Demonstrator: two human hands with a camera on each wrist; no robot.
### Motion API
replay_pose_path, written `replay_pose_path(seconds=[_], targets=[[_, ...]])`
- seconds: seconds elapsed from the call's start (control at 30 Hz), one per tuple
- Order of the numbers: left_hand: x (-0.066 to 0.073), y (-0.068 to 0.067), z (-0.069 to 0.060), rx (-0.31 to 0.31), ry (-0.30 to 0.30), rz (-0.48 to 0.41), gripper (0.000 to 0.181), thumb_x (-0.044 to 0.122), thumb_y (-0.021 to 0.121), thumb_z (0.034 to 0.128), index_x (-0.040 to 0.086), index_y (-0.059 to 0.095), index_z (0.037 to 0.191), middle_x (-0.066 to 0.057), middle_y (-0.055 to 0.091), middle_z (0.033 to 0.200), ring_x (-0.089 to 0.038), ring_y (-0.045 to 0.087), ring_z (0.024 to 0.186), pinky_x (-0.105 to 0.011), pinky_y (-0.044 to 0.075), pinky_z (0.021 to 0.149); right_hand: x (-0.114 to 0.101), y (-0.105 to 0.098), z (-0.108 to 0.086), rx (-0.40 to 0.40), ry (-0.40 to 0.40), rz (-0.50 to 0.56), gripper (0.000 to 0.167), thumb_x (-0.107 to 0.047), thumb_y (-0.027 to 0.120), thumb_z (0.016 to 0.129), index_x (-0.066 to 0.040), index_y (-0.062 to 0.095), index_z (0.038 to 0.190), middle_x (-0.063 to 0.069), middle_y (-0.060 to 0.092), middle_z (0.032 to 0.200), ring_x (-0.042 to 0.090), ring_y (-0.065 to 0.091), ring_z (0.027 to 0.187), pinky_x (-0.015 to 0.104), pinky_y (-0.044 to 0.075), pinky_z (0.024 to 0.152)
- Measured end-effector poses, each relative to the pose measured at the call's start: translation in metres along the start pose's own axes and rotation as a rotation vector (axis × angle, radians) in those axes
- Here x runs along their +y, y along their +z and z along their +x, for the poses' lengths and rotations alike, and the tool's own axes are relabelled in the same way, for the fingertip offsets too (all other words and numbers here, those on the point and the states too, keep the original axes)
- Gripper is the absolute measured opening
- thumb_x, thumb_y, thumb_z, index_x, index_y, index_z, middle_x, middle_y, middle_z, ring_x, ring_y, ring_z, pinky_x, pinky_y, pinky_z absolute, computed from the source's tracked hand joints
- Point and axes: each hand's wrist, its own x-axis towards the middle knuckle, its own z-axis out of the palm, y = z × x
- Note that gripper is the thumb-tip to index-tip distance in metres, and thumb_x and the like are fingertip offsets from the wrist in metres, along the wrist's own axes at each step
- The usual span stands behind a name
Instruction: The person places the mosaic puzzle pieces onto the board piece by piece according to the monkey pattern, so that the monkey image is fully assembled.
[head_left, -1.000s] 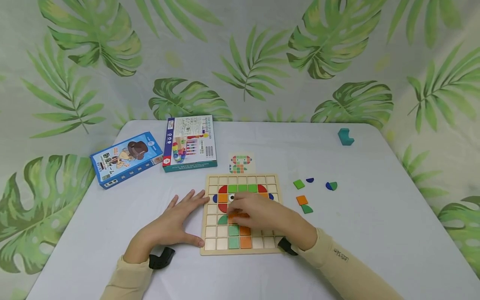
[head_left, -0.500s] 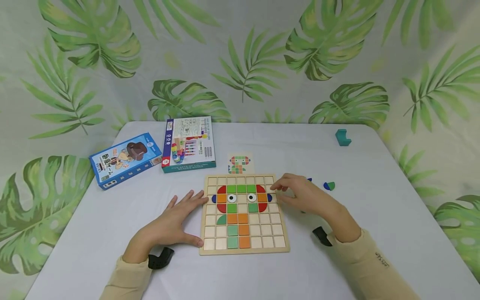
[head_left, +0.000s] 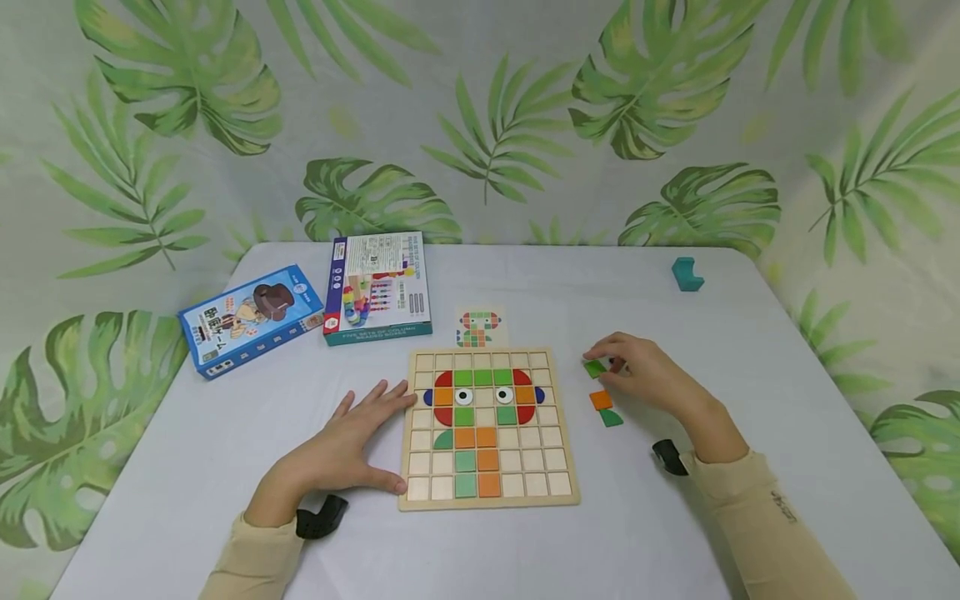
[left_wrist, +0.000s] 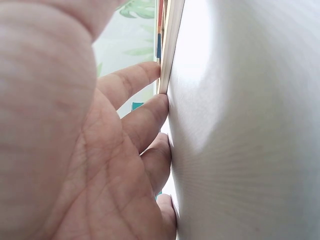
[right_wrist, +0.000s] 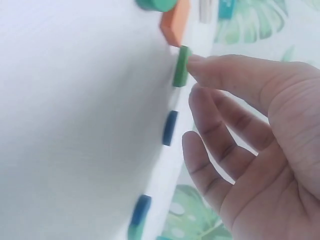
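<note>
A wooden grid board [head_left: 572,497] lies flat, with red, green, orange and blue tiles and two round eye pieces forming a figure. My left hand [head_left: 348,446] rests on the table with fingers spread, its fingertips and thumb touching the board's left edge; in the left wrist view the fingers [left_wrist: 145,120] meet that edge. To the right of the board, my right hand [head_left: 645,375] has thumb and index finger at opposite edges of a green square tile [head_left: 595,368], pinching it at table level. In the right wrist view the thumb touches this tile [right_wrist: 181,67]; the index fingertip is hidden.
An orange square tile [head_left: 601,400] and a green quarter-round tile [head_left: 611,417] lie nearer me. Blue pieces [right_wrist: 170,128] sit beside the right hand. A pattern card [head_left: 482,327] lies behind the board. Two boxes, one blue [head_left: 251,321], one white [head_left: 386,287], stand back left; a teal block [head_left: 686,275] back right.
My right hand has left the board, where orange tiles show below the face, and moved right to the loose green square tile. The left hand has stayed at the board's edge.
</note>
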Motion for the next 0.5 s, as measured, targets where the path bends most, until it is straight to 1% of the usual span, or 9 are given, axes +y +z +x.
replay_pose_path(seconds=[0.13,0.2,0.3,0.5], targets=[[0.0002,-0.0004,0.0004,0.001,0.001,-0.004,0.117,0.057,0.097,0.0702,0.020,0.041,0.167,-0.005,0.026,0.180,-0.039,0.008,0.170,-0.073,-0.005,0.132,0.0039,0.0029,0.0033,0.001,-0.004,-0.014,0.030,0.002,0.077,0.094,-0.003,0.078,0.124,0.018,0.072,0.128,0.019,0.066,0.091,0.026,0.058,0.076],[0.0004,-0.0005,0.0005,0.000,0.001,-0.008,0.117,0.056,0.097,0.0702,0.020,0.041,0.167,-0.005,0.026,0.180,-0.039,0.008,0.170,-0.073,-0.005,0.132,0.0050,0.0039,0.0044,0.004,-0.009,-0.023,0.029,0.003,0.076,0.094,-0.002,0.078,0.122,0.018,0.073,0.124,0.019,0.066,0.089,0.025,0.057,0.075],[0.0004,-0.0003,0.0005,0.000,-0.001,-0.012,0.117,0.056,0.097,0.0700,0.020,0.041,0.166,-0.006,0.026,0.180,-0.039,0.008,0.170,-0.072,-0.005,0.132,0.0062,0.0043,0.0049,0.007,-0.015,-0.030,0.027,0.003,0.076,0.093,0.000,0.079,0.120,0.017,0.073,0.118,0.018,0.066,0.089,0.026,0.057,0.074],[0.0001,-0.0003,0.0005,0.000,-0.003,-0.008,0.117,0.056,0.097,0.0696,0.021,0.041,0.166,-0.005,0.026,0.180,-0.038,0.008,0.170,-0.073,-0.005,0.132,0.0069,0.0040,0.0046,-0.003,0.011,-0.043,0.023,-0.001,0.077,0.094,0.001,0.078,0.117,0.014,0.072,0.111,0.017,0.063,0.086,0.026,0.055,0.073]])
